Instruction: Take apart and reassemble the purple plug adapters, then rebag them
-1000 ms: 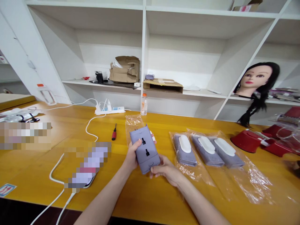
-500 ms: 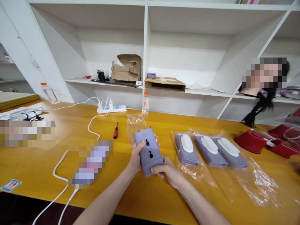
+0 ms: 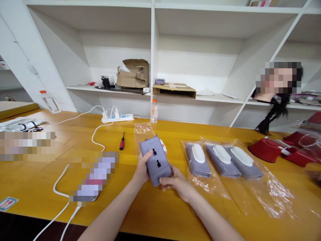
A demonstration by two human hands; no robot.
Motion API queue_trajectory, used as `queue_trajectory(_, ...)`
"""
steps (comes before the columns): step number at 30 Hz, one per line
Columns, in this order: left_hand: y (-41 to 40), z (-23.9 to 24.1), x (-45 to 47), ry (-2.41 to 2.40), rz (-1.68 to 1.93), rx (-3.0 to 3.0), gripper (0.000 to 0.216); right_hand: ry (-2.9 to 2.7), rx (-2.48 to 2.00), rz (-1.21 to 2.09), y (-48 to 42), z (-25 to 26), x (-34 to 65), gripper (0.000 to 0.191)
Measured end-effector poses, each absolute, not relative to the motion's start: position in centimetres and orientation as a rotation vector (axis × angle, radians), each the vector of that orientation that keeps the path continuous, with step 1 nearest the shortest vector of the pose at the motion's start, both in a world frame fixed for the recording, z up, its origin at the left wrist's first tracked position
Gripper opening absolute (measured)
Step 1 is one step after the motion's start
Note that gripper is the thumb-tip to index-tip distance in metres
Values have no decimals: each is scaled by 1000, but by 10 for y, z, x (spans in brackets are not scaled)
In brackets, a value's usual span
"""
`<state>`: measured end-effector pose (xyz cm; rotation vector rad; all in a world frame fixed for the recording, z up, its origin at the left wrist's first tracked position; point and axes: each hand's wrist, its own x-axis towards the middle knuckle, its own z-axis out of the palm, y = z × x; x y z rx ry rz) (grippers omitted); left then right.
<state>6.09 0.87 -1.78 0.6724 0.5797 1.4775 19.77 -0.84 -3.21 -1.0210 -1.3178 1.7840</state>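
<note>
Above the tabletop, both hands hold a purple-grey rectangular plastic casing (image 3: 156,160) with two black keyhole-shaped slots in the face toward me. My left hand (image 3: 143,167) grips its left side, thumb lying across the front by the upper slot. At the lower right corner, my right hand (image 3: 175,182) pinches the casing with the thumb on its front; the other fingers are mostly hidden behind. A white part (image 3: 163,145) shows past the casing's right edge. Behind it lies a clear plastic bag (image 3: 142,130). To the right, similar casings with white oval pieces (image 3: 198,153) lie in clear bags.
A red-handled screwdriver (image 3: 122,142) lies left of the hands. Further left are a blurred-out phone-like device (image 3: 96,177) with white cables and a power strip (image 3: 120,117). A clear bottle (image 3: 154,112) stands at the back. Red objects (image 3: 265,149) and a mannequin head (image 3: 278,82) are at right.
The view has shifted slightly, so most things sit a little further left. Both hands keep their hold on the casing, and more of the white part behind it shows.
</note>
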Motion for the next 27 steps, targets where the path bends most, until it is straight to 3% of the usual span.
queue_trajectory(5,11,-16,60,638,1525,586,53,-1281,-1056,1738,-11,-28,198,34)
queue_trajectory(14,8,-24,64,567,1522,736,48,-1246,-1054,1794,-8,-29,199,42)
queue_trajectory(27,5,-28,65,471,1433,800,52,-1306,-987,1969,-2,-42,201,27)
